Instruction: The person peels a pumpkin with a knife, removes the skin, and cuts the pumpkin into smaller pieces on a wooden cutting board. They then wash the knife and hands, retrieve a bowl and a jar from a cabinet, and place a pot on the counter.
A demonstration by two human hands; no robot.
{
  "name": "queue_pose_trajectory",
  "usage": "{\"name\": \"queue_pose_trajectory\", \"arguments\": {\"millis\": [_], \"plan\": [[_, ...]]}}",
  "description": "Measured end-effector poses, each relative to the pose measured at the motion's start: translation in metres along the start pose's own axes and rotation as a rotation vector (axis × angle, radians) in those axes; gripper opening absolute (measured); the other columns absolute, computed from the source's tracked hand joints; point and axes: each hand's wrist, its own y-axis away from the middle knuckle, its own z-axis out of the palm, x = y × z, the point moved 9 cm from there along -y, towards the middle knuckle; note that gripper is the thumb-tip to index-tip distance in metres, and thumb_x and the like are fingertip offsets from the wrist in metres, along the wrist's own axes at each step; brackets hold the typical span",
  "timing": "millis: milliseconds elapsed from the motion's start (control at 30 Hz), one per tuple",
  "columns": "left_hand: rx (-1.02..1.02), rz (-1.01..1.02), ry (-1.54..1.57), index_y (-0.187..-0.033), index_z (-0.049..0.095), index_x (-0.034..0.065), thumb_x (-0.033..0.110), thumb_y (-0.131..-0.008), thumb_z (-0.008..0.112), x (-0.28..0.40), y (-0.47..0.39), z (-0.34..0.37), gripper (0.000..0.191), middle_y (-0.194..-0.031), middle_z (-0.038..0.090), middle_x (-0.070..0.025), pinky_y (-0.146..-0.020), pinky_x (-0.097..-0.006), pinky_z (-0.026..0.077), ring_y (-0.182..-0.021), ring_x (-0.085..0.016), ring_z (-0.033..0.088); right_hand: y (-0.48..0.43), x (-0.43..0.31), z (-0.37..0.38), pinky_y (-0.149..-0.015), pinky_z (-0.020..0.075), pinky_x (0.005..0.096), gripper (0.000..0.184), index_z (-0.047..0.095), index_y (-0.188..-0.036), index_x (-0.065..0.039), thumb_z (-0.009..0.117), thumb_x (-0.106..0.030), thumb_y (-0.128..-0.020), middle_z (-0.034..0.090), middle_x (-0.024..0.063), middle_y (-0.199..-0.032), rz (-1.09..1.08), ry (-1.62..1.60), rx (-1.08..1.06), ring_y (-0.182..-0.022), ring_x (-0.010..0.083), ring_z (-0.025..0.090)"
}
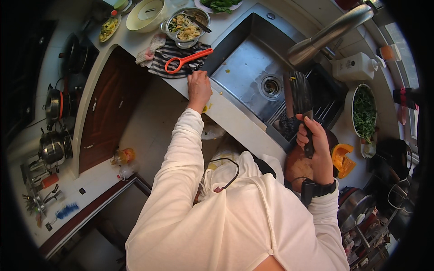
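Note:
My right hand (313, 135) is closed around the dark handle of a kitchen knife (302, 95), whose broad blade points up over the right side of the sink (251, 71). A small yellow scrap clings near the blade's tip. On the counter's front edge, left of the sink, rests my left hand (199, 88), its fingertips down near a striped cloth (159, 64); whether it pinches anything is hidden. An orange-handled peeler (183, 61) lies on that cloth, just beyond the fingers. Yellow scraps (206, 107) lie at the counter edge beside my left wrist.
A steel pot of food (186, 27) with chopsticks stands behind the cloth, beside a pale bowl (145, 15). The faucet (325, 37) reaches over the sink. At right are a round wooden board (293, 166), a cut pumpkin piece (343, 161) and a bowl of greens (364, 111).

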Motion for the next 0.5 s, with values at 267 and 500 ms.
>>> {"name": "queue_pose_trajectory", "arguments": {"millis": [267,500], "plan": [[0.028,0.151,0.035,-0.081,0.059,0.0092,0.013,-0.078,0.069,0.047,0.044,0.002,0.011,-0.088,0.057,-0.0068,-0.078,-0.0420,0.042,-0.089,-0.030,0.053,-0.003,0.005,0.003,-0.047,0.0376,0.0233,0.026,0.058,-0.115,-0.001,0.057,-0.022,-0.098,0.048,-0.0005,-0.067,0.012,0.004,-0.007,-0.050,0.0080,0.044],[0.093,0.105,-0.076,-0.079,0.054,0.0091,0.009,-0.077,0.066,0.007,0.078,-0.022,0.011,-0.087,0.054,-0.0074,-0.075,-0.0421,0.042,-0.085,-0.030,0.052,-0.011,0.008,0.016,-0.046,0.0375,0.0234,0.027,0.059,-0.115,-0.001,0.057,-0.022,-0.098,0.047,-0.0004,-0.066,0.032,0.022,-0.069,-0.050,0.0080,0.045]]}}
